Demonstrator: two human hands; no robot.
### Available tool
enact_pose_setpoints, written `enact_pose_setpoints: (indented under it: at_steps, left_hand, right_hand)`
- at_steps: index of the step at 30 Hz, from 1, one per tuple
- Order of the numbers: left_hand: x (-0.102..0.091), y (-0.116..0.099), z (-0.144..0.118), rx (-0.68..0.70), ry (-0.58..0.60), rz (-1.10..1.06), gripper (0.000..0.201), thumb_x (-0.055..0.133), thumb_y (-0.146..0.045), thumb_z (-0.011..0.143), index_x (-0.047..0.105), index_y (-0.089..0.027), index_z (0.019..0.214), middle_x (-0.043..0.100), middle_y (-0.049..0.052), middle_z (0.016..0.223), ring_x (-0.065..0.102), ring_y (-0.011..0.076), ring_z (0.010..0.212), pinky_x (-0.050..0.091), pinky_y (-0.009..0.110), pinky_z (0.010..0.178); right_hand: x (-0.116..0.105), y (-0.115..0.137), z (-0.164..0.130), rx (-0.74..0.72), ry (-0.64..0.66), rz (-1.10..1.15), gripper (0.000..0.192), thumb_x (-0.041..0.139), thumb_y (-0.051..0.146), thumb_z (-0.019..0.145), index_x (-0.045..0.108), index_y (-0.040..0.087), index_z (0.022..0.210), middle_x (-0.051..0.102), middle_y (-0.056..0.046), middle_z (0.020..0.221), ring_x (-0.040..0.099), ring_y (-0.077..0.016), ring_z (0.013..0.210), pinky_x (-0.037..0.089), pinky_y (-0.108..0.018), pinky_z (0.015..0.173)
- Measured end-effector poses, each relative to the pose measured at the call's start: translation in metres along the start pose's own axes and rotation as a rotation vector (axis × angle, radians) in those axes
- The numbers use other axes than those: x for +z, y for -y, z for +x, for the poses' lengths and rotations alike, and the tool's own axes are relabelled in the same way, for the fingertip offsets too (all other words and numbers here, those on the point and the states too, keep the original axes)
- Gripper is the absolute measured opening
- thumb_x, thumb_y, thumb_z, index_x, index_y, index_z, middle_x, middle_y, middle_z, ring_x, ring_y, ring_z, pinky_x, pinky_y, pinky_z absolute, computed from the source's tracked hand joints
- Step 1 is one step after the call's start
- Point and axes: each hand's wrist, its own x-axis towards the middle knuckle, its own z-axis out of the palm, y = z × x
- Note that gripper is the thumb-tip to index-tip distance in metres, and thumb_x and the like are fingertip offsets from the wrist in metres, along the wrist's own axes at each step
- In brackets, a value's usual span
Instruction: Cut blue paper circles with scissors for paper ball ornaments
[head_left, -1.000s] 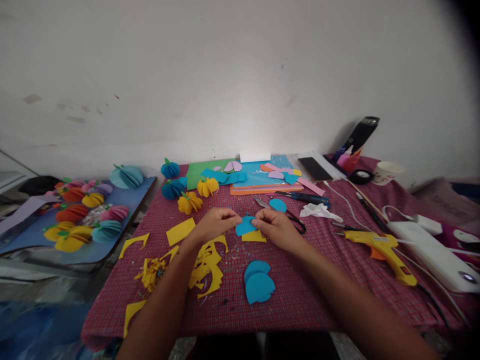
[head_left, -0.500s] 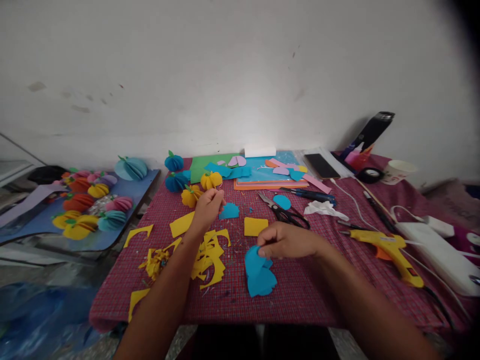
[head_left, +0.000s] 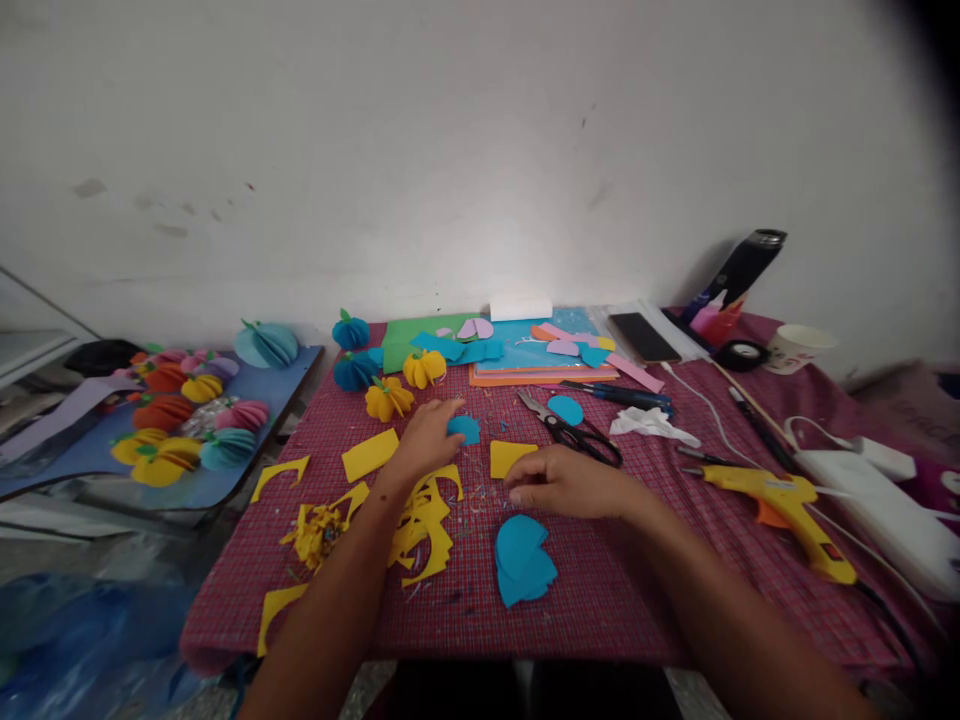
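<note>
The biggest thing I see is the table, with a red checked cloth on it. A yellow glue gun lies on the right. The right hand is over the middle, with its thumb and fingers apart and bent, and I see nothing in it. The left hand is farther left and a bit farther away, its fingers loose and stretched out. The scissors lie just past the right hand, a little open.

The blue paper pile sits on the near side, in the middle. It is bright blue and flat. The pieces lie on top of each other, round on the top left, with pointy corners sticking out on the right. A plain yellow card lies beside the right hand. The smallest is the blue piece by the left fingertips; I can't tell if they touch it.
</note>
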Motion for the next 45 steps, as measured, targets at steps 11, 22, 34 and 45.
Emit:
enact_pose_setpoints:
  at_steps: [11,22,34,45]
  left_hand:
    - [-0.007,-0.005,0.005,-0.033,-0.058,-0.38,0.057,0.054,-0.011,0.071,0.055,-0.019,0.127,0.062,0.004,0.094,0.057,0.0189,0.088,0.046,0.031,0.081]
    - [-0.009,-0.019,0.006,-0.039,-0.017,-1.017,0.049,0.066,-0.022,0.071,0.058,-0.018,0.119,0.058,0.0,0.08,0.053,0.0107,0.066,0.04,0.023,0.06]
    - [-0.002,-0.01,0.011,-0.276,-0.341,-0.904,0.025,0.059,-0.036,0.08,0.06,-0.018,0.096,0.062,0.001,0.08,0.057,0.0136,0.071,0.045,0.025,0.067]
    - [0.005,-0.019,0.006,-0.295,-0.274,-0.862,0.041,0.037,-0.051,0.092,0.041,-0.021,0.064,0.046,-0.005,0.051,0.048,0.012,0.05,0.038,0.025,0.054]
  right_hand:
    - [0.001,-0.007,0.014,0.021,-0.366,0.135,0.021,0.055,0.035,0.087,0.066,0.017,0.092,0.063,-0.002,0.081,0.055,-0.014,0.069,0.043,-0.025,0.063]
    - [-0.016,-0.013,0.087,0.144,-0.403,0.289,0.021,0.061,0.034,0.078,0.062,0.017,0.091,0.061,0.002,0.067,0.049,-0.0079,0.046,0.038,-0.019,0.043]
    - [-0.08,-0.047,0.115,0.303,-0.701,0.122,0.017,0.055,0.031,0.08,0.059,0.016,0.073,0.052,0.004,0.045,0.041,-0.0081,0.036,0.03,-0.02,0.039]
    - [-0.163,-0.079,0.156,0.626,-0.83,0.016,0.034,0.058,0.032,0.092,0.055,0.015,0.122,0.057,-0.01,0.122,0.06,-0.0224,0.102,0.052,-0.043,0.086]
